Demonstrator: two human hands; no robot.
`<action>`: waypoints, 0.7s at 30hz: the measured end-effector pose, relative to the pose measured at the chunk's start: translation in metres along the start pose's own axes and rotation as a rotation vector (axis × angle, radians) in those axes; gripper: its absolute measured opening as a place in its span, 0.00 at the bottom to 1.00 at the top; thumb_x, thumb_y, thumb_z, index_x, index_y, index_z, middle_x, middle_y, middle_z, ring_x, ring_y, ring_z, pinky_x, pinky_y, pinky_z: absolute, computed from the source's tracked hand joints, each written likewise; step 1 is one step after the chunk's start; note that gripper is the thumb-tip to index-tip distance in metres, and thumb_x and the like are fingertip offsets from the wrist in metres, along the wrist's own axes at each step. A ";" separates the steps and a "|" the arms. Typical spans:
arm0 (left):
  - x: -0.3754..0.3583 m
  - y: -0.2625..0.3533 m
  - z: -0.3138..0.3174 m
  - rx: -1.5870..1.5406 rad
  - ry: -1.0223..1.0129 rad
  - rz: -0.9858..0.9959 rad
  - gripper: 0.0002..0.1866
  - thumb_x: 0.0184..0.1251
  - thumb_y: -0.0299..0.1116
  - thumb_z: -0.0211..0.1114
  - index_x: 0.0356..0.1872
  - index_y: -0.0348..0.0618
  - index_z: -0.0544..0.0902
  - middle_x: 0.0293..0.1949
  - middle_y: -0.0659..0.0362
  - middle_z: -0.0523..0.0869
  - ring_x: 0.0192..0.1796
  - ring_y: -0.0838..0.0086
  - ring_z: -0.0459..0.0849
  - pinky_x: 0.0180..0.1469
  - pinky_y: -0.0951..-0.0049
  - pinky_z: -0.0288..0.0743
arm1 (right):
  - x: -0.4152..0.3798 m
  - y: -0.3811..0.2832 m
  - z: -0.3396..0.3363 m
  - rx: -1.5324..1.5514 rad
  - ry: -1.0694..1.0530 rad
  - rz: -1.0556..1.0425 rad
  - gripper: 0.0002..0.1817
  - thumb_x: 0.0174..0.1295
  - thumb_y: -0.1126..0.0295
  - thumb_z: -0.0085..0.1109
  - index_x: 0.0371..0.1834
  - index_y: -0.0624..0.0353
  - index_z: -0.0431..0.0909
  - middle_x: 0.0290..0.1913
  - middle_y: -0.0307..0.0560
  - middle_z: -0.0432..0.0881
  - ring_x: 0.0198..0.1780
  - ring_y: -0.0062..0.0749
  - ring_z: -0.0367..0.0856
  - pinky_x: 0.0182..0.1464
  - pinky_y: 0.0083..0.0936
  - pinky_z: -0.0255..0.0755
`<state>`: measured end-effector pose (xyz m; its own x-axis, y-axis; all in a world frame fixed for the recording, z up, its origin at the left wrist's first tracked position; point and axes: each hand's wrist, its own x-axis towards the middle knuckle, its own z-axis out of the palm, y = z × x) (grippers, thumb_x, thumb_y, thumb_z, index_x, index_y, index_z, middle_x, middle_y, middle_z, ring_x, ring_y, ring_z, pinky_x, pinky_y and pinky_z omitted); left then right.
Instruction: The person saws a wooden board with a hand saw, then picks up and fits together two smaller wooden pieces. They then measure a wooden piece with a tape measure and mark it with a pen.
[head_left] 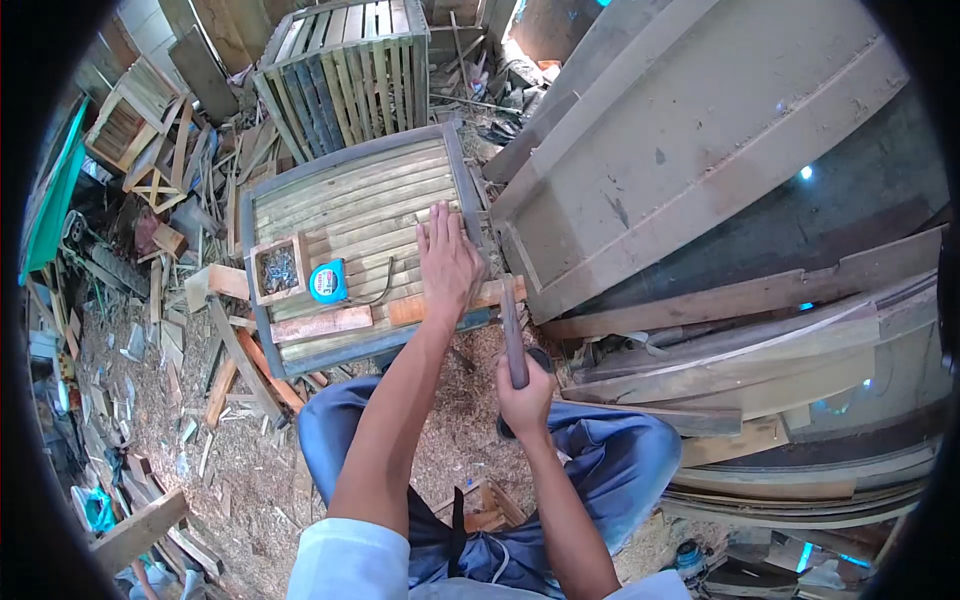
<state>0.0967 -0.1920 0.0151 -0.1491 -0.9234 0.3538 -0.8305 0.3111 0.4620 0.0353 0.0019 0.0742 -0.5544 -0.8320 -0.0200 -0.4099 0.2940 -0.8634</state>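
My left hand (448, 262) lies flat, fingers stretched forward, near the right side of a slatted wooden panel (340, 200) with a grey frame. Its wrist passes over a reddish wood strip (408, 308) along the panel's near edge. My right hand (525, 396) is closed around the wooden handle of a hammer (513, 345), just off the panel's near right corner. The hammer points away from me, and its head is hard to make out. On the panel rest a blue tape measure (327, 282), a small wooden box of nails (278, 270) and another reddish strip (322, 325).
A slatted wooden crate (350, 85) stands behind the panel. Large boards (700, 140) lean at the right, above stacked planks (740, 370). Wood offcuts (240, 355) and sawdust cover the ground at the left. A smaller wooden frame (135, 115) sits at the far left.
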 end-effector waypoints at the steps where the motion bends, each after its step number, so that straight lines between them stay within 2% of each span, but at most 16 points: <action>1: 0.001 0.002 0.001 -0.006 0.010 0.002 0.22 0.67 0.30 0.51 0.61 0.35 0.72 0.70 0.45 0.69 0.76 0.56 0.61 0.76 0.49 0.52 | -0.001 0.011 0.003 0.062 0.004 -0.037 0.13 0.62 0.66 0.62 0.27 0.65 0.77 0.15 0.55 0.73 0.18 0.46 0.80 0.24 0.36 0.69; 3: 0.000 0.002 0.000 -0.008 0.022 0.003 0.22 0.67 0.30 0.51 0.61 0.35 0.71 0.70 0.46 0.69 0.76 0.56 0.62 0.76 0.49 0.53 | -0.001 0.013 -0.008 -0.015 -0.047 0.020 0.12 0.62 0.66 0.62 0.28 0.64 0.78 0.15 0.54 0.73 0.18 0.46 0.80 0.24 0.35 0.68; 5: 0.001 -0.001 0.000 0.009 0.038 0.015 0.21 0.67 0.30 0.51 0.61 0.35 0.72 0.70 0.46 0.69 0.76 0.56 0.62 0.76 0.49 0.53 | -0.004 -0.016 -0.027 -0.055 -0.120 0.093 0.11 0.63 0.66 0.62 0.31 0.63 0.80 0.16 0.54 0.75 0.19 0.45 0.80 0.24 0.34 0.69; 7: -0.001 0.001 0.000 0.001 0.032 0.012 0.21 0.67 0.29 0.51 0.60 0.35 0.72 0.70 0.46 0.69 0.76 0.56 0.62 0.76 0.49 0.53 | -0.023 -0.063 -0.057 -0.119 -0.108 0.072 0.11 0.62 0.65 0.62 0.34 0.64 0.82 0.16 0.54 0.76 0.19 0.42 0.81 0.25 0.32 0.71; 9: 0.000 0.002 -0.001 -0.018 0.015 0.006 0.21 0.66 0.29 0.52 0.60 0.35 0.72 0.70 0.46 0.69 0.76 0.55 0.62 0.76 0.49 0.53 | -0.045 -0.095 -0.087 -0.159 -0.154 0.178 0.11 0.63 0.67 0.62 0.33 0.66 0.81 0.15 0.48 0.71 0.17 0.23 0.69 0.24 0.29 0.65; 12: -0.004 -0.002 0.002 -0.001 0.026 0.038 0.22 0.66 0.29 0.52 0.61 0.35 0.71 0.70 0.46 0.68 0.76 0.55 0.62 0.76 0.49 0.53 | -0.050 -0.109 -0.095 -0.124 -0.113 0.168 0.10 0.62 0.68 0.62 0.33 0.66 0.81 0.15 0.48 0.73 0.17 0.25 0.73 0.25 0.30 0.67; 13: -0.005 -0.004 0.002 -0.006 0.016 0.036 0.22 0.66 0.29 0.52 0.61 0.35 0.71 0.70 0.45 0.68 0.76 0.54 0.62 0.76 0.49 0.53 | -0.037 -0.108 -0.087 -0.141 -0.136 0.182 0.10 0.61 0.69 0.61 0.29 0.67 0.80 0.15 0.52 0.73 0.18 0.30 0.76 0.25 0.33 0.68; 15: -0.004 -0.002 -0.001 -0.020 0.000 0.037 0.22 0.66 0.29 0.52 0.61 0.35 0.71 0.71 0.45 0.68 0.76 0.54 0.61 0.76 0.49 0.52 | 0.009 -0.075 -0.049 -0.180 -0.156 0.147 0.12 0.58 0.65 0.62 0.29 0.66 0.80 0.19 0.61 0.78 0.23 0.54 0.82 0.28 0.40 0.73; 17: -0.005 -0.002 0.001 -0.035 -0.011 0.034 0.22 0.66 0.29 0.52 0.62 0.36 0.71 0.71 0.45 0.68 0.76 0.53 0.61 0.77 0.50 0.52 | 0.035 -0.041 -0.006 -0.164 -0.043 0.030 0.13 0.57 0.65 0.62 0.25 0.66 0.77 0.20 0.64 0.78 0.27 0.62 0.81 0.29 0.46 0.72; 20: 0.008 -0.003 0.000 -0.044 0.004 0.025 0.23 0.66 0.29 0.51 0.62 0.35 0.71 0.71 0.45 0.68 0.76 0.53 0.61 0.77 0.50 0.51 | 0.021 -0.021 0.008 -0.116 0.032 -0.050 0.12 0.59 0.66 0.60 0.25 0.64 0.76 0.20 0.64 0.77 0.27 0.62 0.80 0.28 0.45 0.71; 21: 0.000 -0.001 -0.002 -0.047 -0.017 0.018 0.23 0.66 0.29 0.51 0.63 0.35 0.71 0.71 0.45 0.68 0.76 0.53 0.61 0.77 0.50 0.51 | 0.016 -0.018 0.003 -0.087 -0.010 -0.012 0.12 0.60 0.66 0.61 0.26 0.64 0.76 0.19 0.63 0.77 0.27 0.62 0.80 0.28 0.44 0.71</action>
<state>0.0988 -0.1918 0.0159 -0.1733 -0.9211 0.3486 -0.8018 0.3375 0.4932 0.0356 -0.0184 0.0878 -0.5418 -0.8404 -0.0151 -0.4781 0.3229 -0.8168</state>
